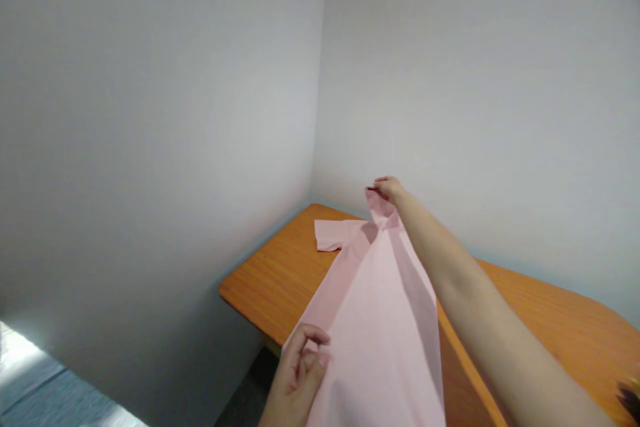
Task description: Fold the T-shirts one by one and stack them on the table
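A pale pink T-shirt (pixel 380 307) stretches from the near edge of the wooden table (pixel 280 273) up toward the far corner. My right hand (pixel 389 188) reaches out and pinches the shirt's far end, lifting it off the table. My left hand (pixel 300 363) is closed on the shirt's near left edge, close to me. One short sleeve (pixel 333 233) lies flat on the table to the left.
The orange-brown table stands in a corner between two plain white walls (pixel 150 113). Its left edge drops to a grey floor (pixel 60 393). A dark object (pixel 630 400) shows at the bottom right edge.
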Action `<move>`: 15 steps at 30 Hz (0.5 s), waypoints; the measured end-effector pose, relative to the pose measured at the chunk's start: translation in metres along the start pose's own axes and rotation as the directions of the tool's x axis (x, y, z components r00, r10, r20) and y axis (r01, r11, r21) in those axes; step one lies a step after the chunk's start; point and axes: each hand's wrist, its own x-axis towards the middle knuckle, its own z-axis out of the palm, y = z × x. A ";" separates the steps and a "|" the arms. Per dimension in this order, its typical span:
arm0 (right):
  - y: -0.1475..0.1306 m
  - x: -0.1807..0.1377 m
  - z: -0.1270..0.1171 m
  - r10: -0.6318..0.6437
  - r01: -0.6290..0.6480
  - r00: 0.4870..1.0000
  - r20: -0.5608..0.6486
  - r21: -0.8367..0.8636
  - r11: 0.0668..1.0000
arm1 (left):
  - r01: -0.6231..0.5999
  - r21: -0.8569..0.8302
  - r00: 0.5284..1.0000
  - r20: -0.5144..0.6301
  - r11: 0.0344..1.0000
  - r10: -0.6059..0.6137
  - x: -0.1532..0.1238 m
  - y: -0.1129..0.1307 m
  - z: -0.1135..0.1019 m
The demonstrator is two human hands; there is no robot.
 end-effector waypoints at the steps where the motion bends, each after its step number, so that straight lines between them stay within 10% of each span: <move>1: -0.009 0.000 0.026 -0.019 0.019 0.998 0.060 0.001 1.000 | 0.045 0.054 0.995 -0.087 0.997 -0.041 -0.002 -0.010 -0.020; 7: 0.013 -0.026 0.094 -0.114 0.148 0.959 0.259 -0.115 0.982 | 0.185 0.424 0.900 -0.435 0.887 0.020 -0.020 -0.087 -0.072; 15: 0.146 -0.125 0.052 -0.087 0.238 0.953 0.289 -0.544 0.805 | 0.220 0.381 0.962 -0.237 0.898 -0.135 -0.012 -0.097 -0.042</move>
